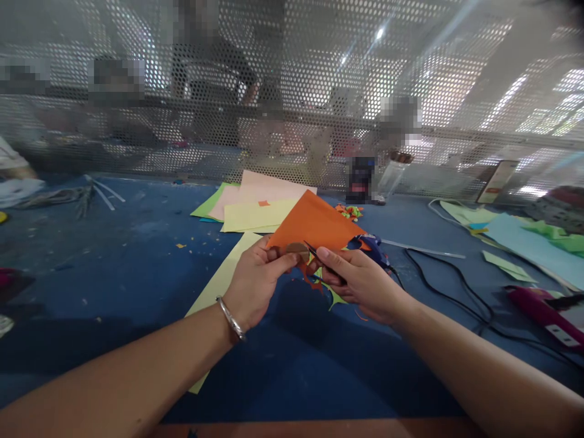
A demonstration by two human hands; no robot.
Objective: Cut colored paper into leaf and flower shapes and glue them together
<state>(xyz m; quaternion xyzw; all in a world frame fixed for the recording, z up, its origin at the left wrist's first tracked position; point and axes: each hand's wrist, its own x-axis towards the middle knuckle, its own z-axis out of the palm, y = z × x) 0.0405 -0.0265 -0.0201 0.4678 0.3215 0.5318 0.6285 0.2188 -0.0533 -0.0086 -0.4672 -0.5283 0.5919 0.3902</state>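
My left hand [262, 277], with a silver bangle at its wrist, pinches an orange sheet of paper [314, 222] near its lower edge. Against that sheet, under the thumb, lies a small brown rounded piece [297, 248]. My right hand [360, 277] is closed around a pair of small dark scissors [326, 261], mostly hidden by the fingers. Their blades point left, at the edge of the orange paper by the brown piece. Below the hands are orange and green paper scraps [336, 298] with curved cut edges.
Pink and yellow sheets [246, 216] lie behind on the blue table [146, 255]. A blue glue gun [376, 249] sits beyond my right hand, and a pink glue gun [542, 310] lies far right among black cords [460, 286]. A perforated metal screen [292, 73] stands behind; people show through it.
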